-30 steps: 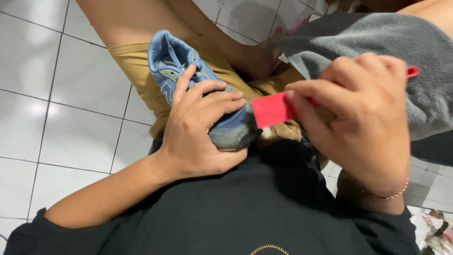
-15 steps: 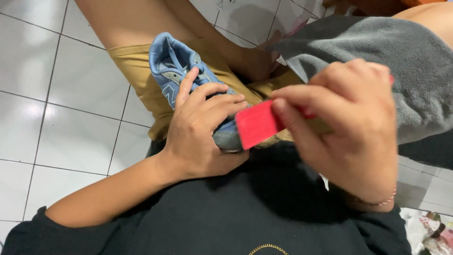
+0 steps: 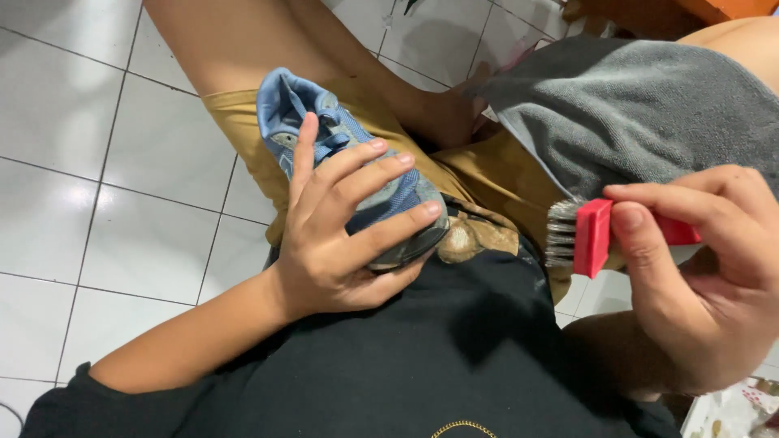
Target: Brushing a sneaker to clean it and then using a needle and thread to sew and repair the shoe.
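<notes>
The blue sneaker (image 3: 349, 170) lies in the person's lap, resting on the mustard-yellow shorts (image 3: 243, 138), and everything else is best placed from it. Its long axis runs on a slant, from the open collar and tongue at the far upper left down to the grey sole end at the near lower right. The left hand (image 3: 341, 235) is wrapped over the shoe's near half, fingers (image 3: 381, 191) spread across the upper and curled around the sole, so it is grasping the sneaker firmly. To the right of the shoe, well apart from it and not touching, the right hand (image 3: 698, 268) is clenched around a red brush (image 3: 596, 235), pinched between thumb and fingers. The grey bristles point left, toward the shoe's sole end, so the brush head faces the sneaker across an open gap. The left hand is plainly the nearer one, being on the shoe itself. Beyond the shoe and to its right, a grey towel (image 3: 633, 113) drapes over the person's leg; white floor tiles (image 3: 89, 162) spread out to the shoe's left
</notes>
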